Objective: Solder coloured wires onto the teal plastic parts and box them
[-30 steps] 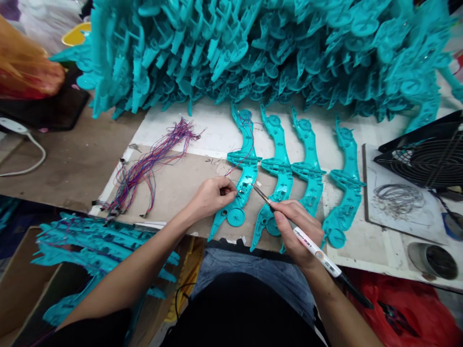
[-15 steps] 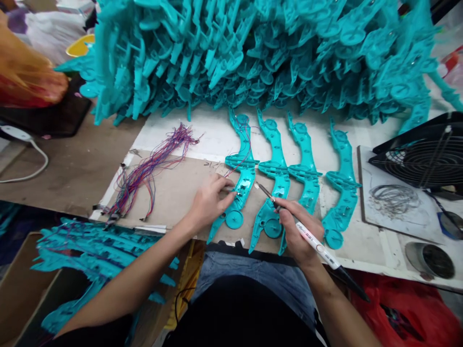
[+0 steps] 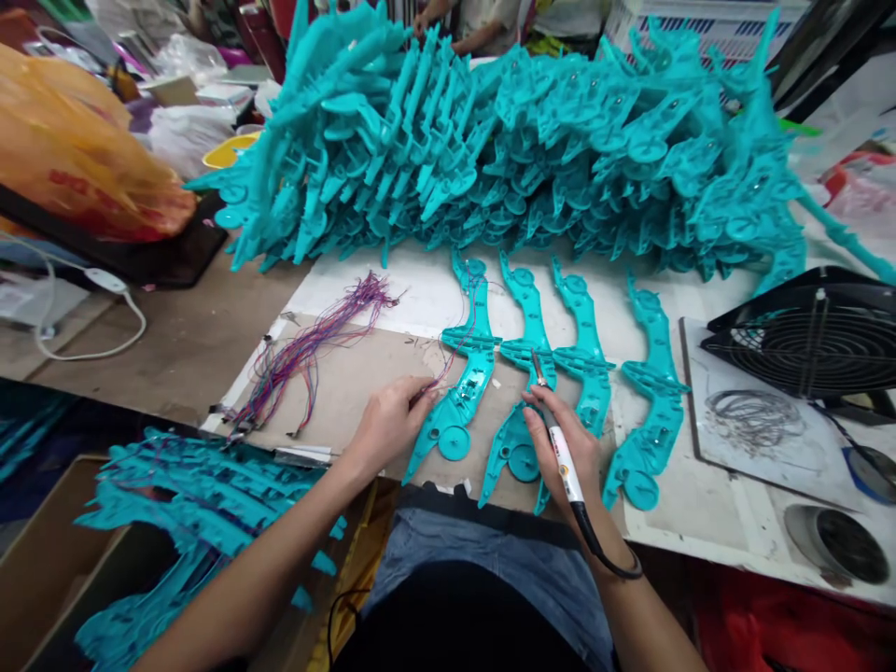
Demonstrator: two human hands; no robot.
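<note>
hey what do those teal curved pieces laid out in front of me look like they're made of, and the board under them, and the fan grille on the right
Teal curved pieces: probably moulded plastic, matte; uniform colour with ribs and round bosses formed in. Board under them: looks like brown cardboard or fibreboard, dull, scuffed, with a raw edge. Fan grille: seemingly dark painted metal wire in concentric rings, though coated plastic can't be ruled out.

We see the right hand gripping a soldering iron, its tip just past the fingertips on the second teal part of four laid side by side. The left hand rests on the cardboard, fingertips touching the first teal part and pinching thin wires there. A wire bundle lies well left of those fingers. Beyond both hands rises a stack of teal parts; a black fan sits far right of the iron.
</note>
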